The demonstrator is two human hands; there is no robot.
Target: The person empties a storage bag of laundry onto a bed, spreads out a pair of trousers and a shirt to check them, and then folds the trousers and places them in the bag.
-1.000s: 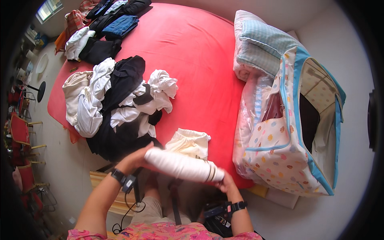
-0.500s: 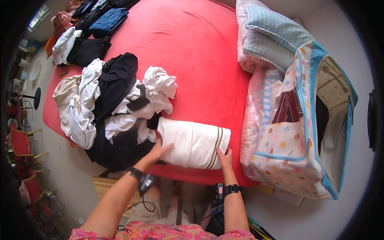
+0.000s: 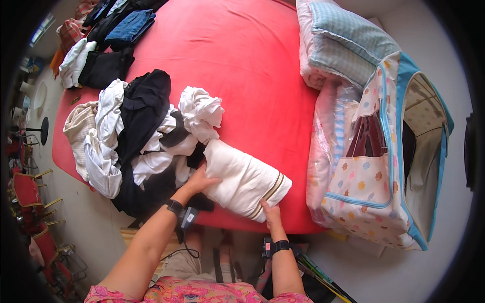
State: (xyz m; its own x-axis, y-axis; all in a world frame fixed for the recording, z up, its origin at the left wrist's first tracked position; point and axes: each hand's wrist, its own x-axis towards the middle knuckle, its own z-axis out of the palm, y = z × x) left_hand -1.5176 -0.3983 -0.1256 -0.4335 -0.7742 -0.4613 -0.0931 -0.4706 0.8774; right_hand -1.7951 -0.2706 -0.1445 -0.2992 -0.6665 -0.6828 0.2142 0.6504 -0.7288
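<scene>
A folded white garment (image 3: 242, 177) with dark stripes near one end lies slanted at the front edge of the bed, its striped end toward the lower right. My left hand (image 3: 200, 182) grips its left end, thumb on top and the other fingers partly hidden beside it. With the thumb over the cloth, my right hand (image 3: 272, 214) holds the near corner by the stripes. Touching the garment's left end is a loose heap of black clothes (image 3: 146, 103) and white clothes (image 3: 201, 108).
The bed has a red sheet (image 3: 242, 65). At right stands an open patterned storage bag (image 3: 361, 182) with blue trim, beside a folded light-blue quilt (image 3: 346, 55). Folded jeans (image 3: 130, 28) and black clothes (image 3: 106, 68) lie far left. Red chairs (image 3: 28, 192) stand on the floor.
The folded garment has turned clockwise, its striped end swinging toward me. My right hand has moved nearer and left with it; my left hand still holds the other end.
</scene>
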